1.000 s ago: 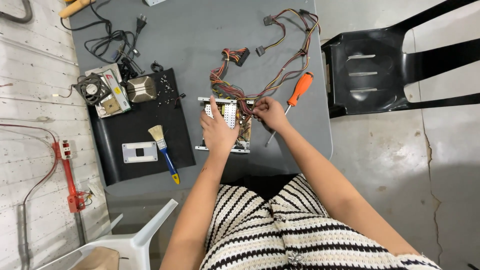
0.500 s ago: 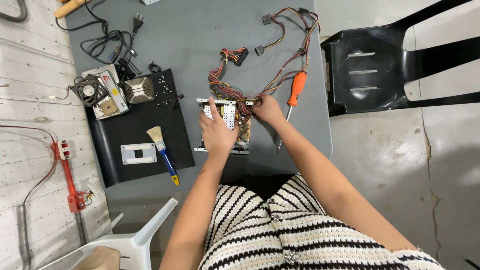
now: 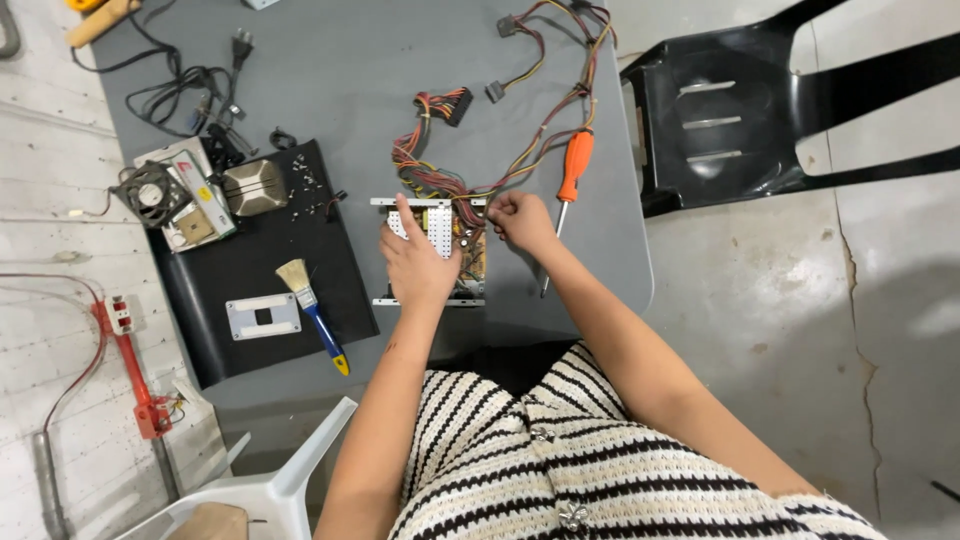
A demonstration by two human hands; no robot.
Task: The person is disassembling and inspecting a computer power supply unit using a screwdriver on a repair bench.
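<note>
Barely shifted, left hand point(image 3: 418, 262) lies flat on the open power supply point(image 3: 432, 252) — right hand point(image 3: 520, 218) pinches its wires point(image 3: 520, 160).

Screwdriver point(image 3: 573, 170) right of power supply point(image 3: 432, 250); brush point(image 3: 310, 310) left.

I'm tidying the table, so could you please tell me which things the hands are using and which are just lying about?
In use: left hand and right hand on the open power supply unit, by its wire bundle.

Lying about: orange screwdriver, brush, small fan, black mat, black cable.

brush point(image 3: 310, 311), fan point(image 3: 151, 192), black chair point(image 3: 730, 110)
</note>
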